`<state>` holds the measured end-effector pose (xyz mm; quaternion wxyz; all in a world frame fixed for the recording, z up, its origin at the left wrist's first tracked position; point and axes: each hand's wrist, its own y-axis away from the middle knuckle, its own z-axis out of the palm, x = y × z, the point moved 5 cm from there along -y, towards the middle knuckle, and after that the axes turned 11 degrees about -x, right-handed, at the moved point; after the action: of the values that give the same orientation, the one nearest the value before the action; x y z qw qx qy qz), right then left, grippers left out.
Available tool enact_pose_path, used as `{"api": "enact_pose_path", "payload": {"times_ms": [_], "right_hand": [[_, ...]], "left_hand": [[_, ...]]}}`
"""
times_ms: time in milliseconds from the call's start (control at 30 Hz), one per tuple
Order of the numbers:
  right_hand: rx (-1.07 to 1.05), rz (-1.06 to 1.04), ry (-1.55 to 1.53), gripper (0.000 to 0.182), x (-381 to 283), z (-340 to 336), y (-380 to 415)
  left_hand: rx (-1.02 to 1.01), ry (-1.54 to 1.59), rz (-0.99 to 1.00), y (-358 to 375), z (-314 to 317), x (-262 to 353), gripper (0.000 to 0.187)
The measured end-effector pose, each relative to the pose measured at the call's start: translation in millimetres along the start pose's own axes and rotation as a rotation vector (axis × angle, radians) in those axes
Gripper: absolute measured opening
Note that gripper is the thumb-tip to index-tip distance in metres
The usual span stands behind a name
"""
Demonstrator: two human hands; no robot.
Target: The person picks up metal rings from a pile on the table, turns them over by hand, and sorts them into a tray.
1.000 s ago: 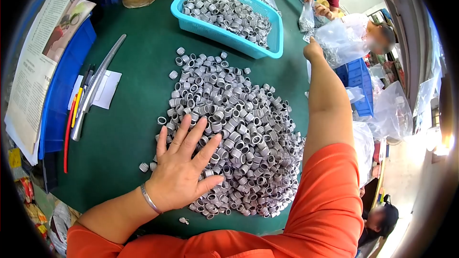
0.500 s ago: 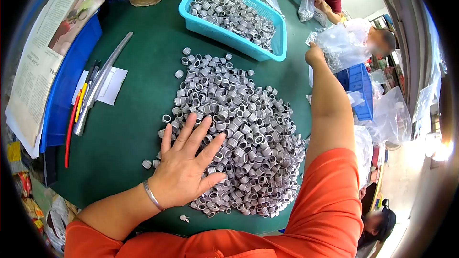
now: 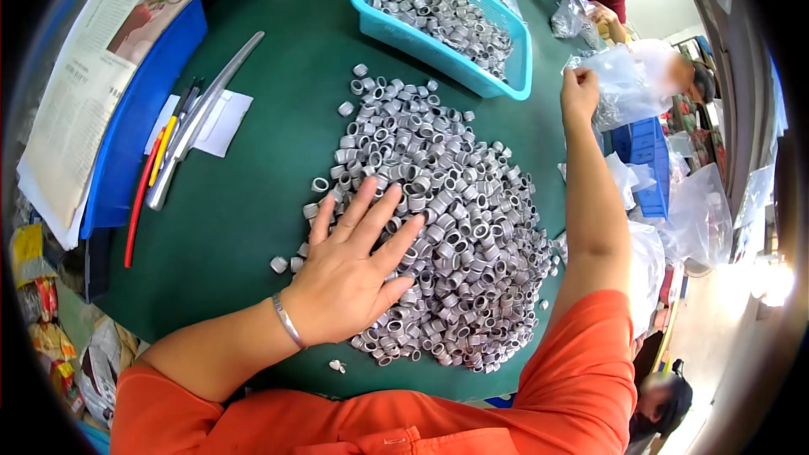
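Note:
A broad heap of small grey metal rings is spread over the green table. My left hand, palm down with its fingers spread, rests on the heap's left side. At the upper right my right hand has its fingers closed at the edge of a clear plastic bag; what it pinches there is too small to make out. Beyond the heap stands a light-blue basket filled with the same kind of rings.
At the left are a blue tray under a newspaper, pens and a long metal tool. Across the table a person's hands hold a bag. Blue crates and plastic bags stand at the right.
The view has shifted, so table items appear farther right and slightly higher. My right hand is now turned with its fingers bent at the bag. My left hand stays spread on the rings.

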<state>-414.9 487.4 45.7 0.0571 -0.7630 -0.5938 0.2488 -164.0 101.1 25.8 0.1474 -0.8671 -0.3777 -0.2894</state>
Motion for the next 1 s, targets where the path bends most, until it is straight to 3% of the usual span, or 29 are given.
{"api": "enact_pose_path", "payload": {"times_ms": [67,133,200,267,333,433,500,533,700,867,933,1000], "right_hand": [[0.003,-0.088,-0.603,0.009,-27.1,-10.3,25.2],[-0.232,-0.317,-0.485,0.006,-101.8,-33.0,87.2],[-0.534,-0.825,-0.436,0.011,-173.9,-43.7,141.3],[-0.687,-1.070,-0.510,0.018,-211.2,-36.8,165.4],[-0.711,-1.104,-0.515,0.027,-215.8,-10.5,162.4],[-0.825,-0.922,-0.523,0.039,-204.8,42.1,140.1],[-0.963,-0.790,-0.591,0.044,-213.1,58.8,129.3],[-0.994,-0.823,-0.592,0.046,-218.6,63.7,128.2],[-1.058,-0.977,-0.497,0.042,-235.2,74.1,142.0],[-1.080,-1.072,-0.632,0.033,-245.4,58.4,151.7],[-1.200,-1.120,-0.647,0.026,-253.6,57.5,157.5],[-1.305,-1.015,-0.755,0.023,-256.8,63.9,163.2]], "left_hand": [[-0.011,0.033,0.009,0.3,1.0,-0.4,0.059],[-0.004,0.003,0.017,0.6,2.8,-0.8,0.056],[0.012,-0.012,0.019,0.4,2.4,-0.3,0.054],[0.038,-0.011,0.026,1.4,1.0,1.2,0.052],[0.068,-0.055,0.054,2.0,-4.4,5.0,0.051],[0.198,0.061,0.055,5.3,-10.4,4.3,0.052],[0.248,0.043,-0.022,7.4,-21.7,1.7,0.061],[0.274,0.016,-0.078,9.1,-28.7,-1.6,0.065],[0.246,0.120,-0.420,3.3,-21.3,-49.3,0.102],[0.245,0.079,-0.396,1.4,-10.5,-53.5,0.117],[0.248,0.134,-0.406,1.0,-13.7,-52.9,0.120],[0.239,0.147,-0.424,0.2,-14.7,-53.3,0.123]]}}
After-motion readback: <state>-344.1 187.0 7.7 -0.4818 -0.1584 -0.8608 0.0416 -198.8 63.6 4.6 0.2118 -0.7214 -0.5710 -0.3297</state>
